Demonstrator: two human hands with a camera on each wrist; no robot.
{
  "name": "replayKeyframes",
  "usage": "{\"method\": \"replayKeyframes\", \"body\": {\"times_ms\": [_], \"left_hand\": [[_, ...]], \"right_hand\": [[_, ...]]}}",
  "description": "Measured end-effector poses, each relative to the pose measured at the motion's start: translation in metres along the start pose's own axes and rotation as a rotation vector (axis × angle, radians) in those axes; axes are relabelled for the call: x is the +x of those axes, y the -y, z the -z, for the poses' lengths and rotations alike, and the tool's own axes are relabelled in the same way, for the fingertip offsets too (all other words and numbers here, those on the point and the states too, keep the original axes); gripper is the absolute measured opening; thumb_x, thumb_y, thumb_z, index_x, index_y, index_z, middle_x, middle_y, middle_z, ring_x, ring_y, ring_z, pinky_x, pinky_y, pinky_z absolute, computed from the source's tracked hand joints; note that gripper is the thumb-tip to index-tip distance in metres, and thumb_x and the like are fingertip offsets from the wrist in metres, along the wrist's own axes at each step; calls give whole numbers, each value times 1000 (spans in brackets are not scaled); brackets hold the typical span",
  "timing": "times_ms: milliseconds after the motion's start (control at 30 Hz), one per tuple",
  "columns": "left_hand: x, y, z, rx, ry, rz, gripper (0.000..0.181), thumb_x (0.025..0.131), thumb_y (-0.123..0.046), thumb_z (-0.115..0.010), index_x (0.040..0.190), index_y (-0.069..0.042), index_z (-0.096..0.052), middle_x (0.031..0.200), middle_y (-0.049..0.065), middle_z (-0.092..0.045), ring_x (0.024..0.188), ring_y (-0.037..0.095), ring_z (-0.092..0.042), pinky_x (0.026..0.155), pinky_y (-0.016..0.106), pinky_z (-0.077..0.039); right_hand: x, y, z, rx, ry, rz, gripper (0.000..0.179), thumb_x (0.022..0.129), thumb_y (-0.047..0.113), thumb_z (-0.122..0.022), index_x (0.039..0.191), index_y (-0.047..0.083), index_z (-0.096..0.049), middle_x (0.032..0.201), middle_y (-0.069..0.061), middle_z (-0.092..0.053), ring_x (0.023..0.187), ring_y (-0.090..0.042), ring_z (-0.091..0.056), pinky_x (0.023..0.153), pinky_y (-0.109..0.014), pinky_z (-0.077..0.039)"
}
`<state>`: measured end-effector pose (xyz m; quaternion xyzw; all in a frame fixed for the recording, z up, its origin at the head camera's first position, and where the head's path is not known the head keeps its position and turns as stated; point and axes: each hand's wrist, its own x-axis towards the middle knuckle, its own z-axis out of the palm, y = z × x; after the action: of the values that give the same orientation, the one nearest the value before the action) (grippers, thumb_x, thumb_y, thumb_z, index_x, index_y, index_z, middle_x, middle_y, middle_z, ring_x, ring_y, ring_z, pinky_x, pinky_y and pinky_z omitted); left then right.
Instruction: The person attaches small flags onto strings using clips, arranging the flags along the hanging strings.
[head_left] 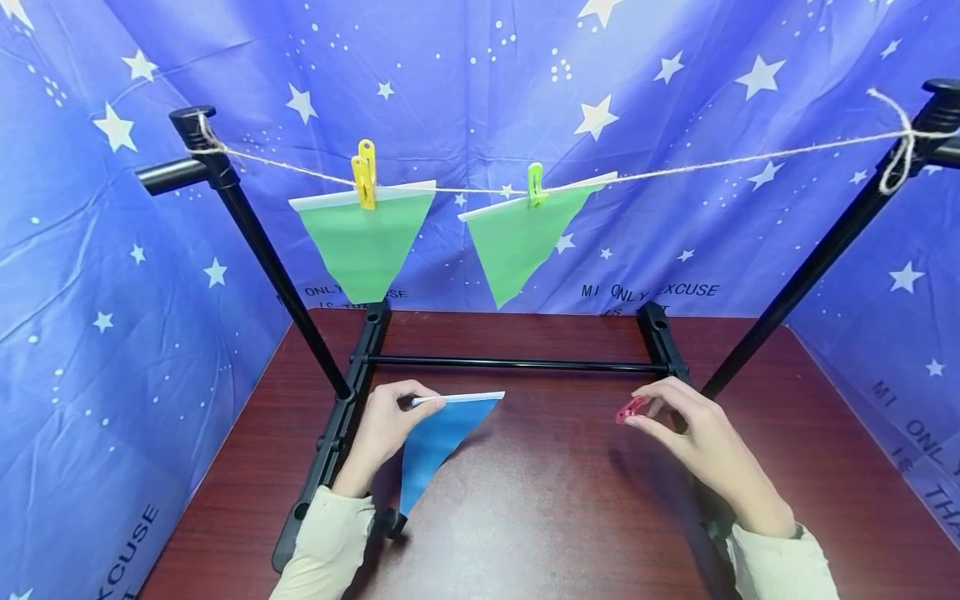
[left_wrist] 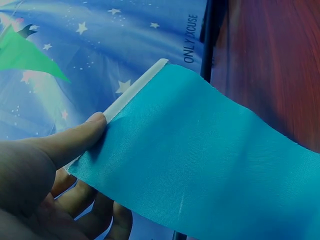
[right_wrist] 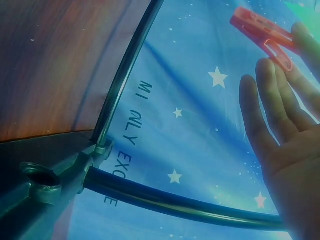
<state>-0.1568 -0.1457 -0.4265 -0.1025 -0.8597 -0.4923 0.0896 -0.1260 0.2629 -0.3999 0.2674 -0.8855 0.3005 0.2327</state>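
In the head view my left hand [head_left: 390, 421] pinches the white top edge of a blue pennant flag [head_left: 446, 437] between thumb and fingers, near its left end. The flag hangs down over the table at left, and the left wrist view shows its cloth [left_wrist: 195, 145] close up. On the right, my right hand [head_left: 697, 429] holds a red clothespin [head_left: 628, 410] by the fingertips above the table. The right wrist view shows that clothespin [right_wrist: 262, 35] between thumb and fingers. Above, two green pennants [head_left: 367, 242] hang from a string [head_left: 720, 169], by a yellow clothespin [head_left: 364, 179] and a green clothespin [head_left: 536, 185].
A black frame stands on the dark red table [head_left: 540, 483], with a left post [head_left: 277, 275], a right post [head_left: 810, 267] and a low crossbar [head_left: 517, 363]. The string is tied between the post tops. A blue star-printed curtain [head_left: 480, 83] surrounds the table.
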Motion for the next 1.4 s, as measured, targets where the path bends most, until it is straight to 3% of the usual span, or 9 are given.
{"method": "replayKeyframes", "body": {"times_ms": [267, 633, 1033, 1400], "left_hand": [[3, -6, -4, -14, -6, 1, 4, 85, -26, -80, 85, -22, -78, 83, -7, -75, 74, 9, -64, 66, 24, -48], [8, -13, -5, -27, 11, -41, 5, 86, -27, -79, 87, -23, -79, 82, -7, -74, 67, 11, -59, 61, 24, -45], [13, -22, -9, -43, 38, -79, 5, 86, -29, -78, 87, -25, -79, 82, -10, -74, 65, 11, -57, 59, 24, -44], [22, -37, -12, -39, 52, -110, 4, 89, -30, -76, 90, -27, -78, 86, -14, -73, 70, 12, -58, 64, 26, -45]], "right_hand": [[3, 2, 6, 0, -19, 18, 41, 70, 2, -87, 103, 16, -69, 88, 11, -63, 76, 1, -57, 66, -12, -40], [8, 7, 15, 23, -15, -8, 44, 70, 0, -87, 106, 17, -69, 92, 15, -62, 78, 1, -59, 69, -10, -44], [14, 11, 26, -6, -44, 5, 43, 69, 0, -87, 105, 15, -70, 92, 8, -65, 81, -2, -58, 72, -10, -42], [23, 18, 36, -31, -58, 17, 43, 71, -1, -86, 107, 14, -70, 97, 8, -65, 85, -2, -57, 64, -11, -40]]}}
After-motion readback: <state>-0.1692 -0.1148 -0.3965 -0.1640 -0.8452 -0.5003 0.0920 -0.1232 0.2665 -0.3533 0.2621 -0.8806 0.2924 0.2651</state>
